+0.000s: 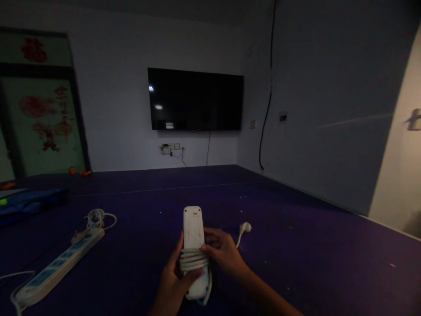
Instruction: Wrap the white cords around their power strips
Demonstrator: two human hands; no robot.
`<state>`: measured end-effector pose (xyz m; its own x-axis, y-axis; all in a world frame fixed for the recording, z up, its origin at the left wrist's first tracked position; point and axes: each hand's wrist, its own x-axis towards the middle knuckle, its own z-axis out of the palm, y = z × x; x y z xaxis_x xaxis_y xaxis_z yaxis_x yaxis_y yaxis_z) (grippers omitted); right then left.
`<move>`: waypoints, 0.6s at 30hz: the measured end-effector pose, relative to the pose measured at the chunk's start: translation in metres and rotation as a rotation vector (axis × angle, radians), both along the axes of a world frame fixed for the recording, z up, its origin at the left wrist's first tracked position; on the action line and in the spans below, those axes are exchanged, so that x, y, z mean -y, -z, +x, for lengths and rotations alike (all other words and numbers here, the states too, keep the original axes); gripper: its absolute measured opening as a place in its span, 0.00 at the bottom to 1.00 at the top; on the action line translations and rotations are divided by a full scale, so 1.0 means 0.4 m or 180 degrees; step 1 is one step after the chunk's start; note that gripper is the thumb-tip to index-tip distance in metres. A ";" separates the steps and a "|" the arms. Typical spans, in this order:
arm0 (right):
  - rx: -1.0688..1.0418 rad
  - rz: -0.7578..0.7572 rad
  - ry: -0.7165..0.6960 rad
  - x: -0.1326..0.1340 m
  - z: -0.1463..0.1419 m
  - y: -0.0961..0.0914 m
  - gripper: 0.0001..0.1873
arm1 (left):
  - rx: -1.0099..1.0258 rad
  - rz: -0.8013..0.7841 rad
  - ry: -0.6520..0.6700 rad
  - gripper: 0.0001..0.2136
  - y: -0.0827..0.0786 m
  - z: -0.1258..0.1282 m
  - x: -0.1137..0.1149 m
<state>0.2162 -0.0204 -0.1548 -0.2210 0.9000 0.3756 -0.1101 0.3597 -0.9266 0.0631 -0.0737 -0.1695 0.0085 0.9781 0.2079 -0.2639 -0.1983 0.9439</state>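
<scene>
A white power strip (pixel 193 228) is held upright over the purple surface, its labelled back facing me. Several turns of its white cord (pixel 194 260) are wrapped around the middle, and a loose length hangs at the lower right. My left hand (pixel 174 276) grips the strip from the left, thumb across its lower part below the coils. On the right side, my right hand (pixel 222 250) has its fingers closed at the coils, thumb pressing near their upper edge. A white plug (pixel 245 228) on a short visible piece of cord lies to the right, beyond my right hand.
Another, longer white power strip (pixel 62 261) with blue sockets lies at left, its cord (pixel 96 218) looped at the far end. Blue cloth (pixel 36 201) and small orange objects (pixel 84 174) are farther back. White scraps dot the purple surface (pixel 315 254). A television (pixel 197 101) hangs behind.
</scene>
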 end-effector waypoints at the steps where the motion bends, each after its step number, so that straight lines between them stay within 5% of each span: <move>1: -0.0031 -0.0060 -0.0017 -0.006 0.003 0.003 0.32 | 0.0070 -0.0062 0.0030 0.43 -0.001 -0.001 0.000; 9: -0.0021 -0.0058 -0.0908 -0.027 0.015 0.000 0.27 | 0.0468 -0.0091 0.0277 0.41 -0.004 0.000 0.000; 18: -0.0074 -0.0174 -0.1256 -0.011 0.019 -0.025 0.28 | 0.0473 0.0031 0.0349 0.42 0.001 -0.004 -0.004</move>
<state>0.2240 -0.0161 -0.1447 -0.5459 0.7664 0.3386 -0.2512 0.2358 -0.9388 0.0614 -0.0721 -0.1699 0.0835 0.9710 0.2242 -0.4209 -0.1695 0.8911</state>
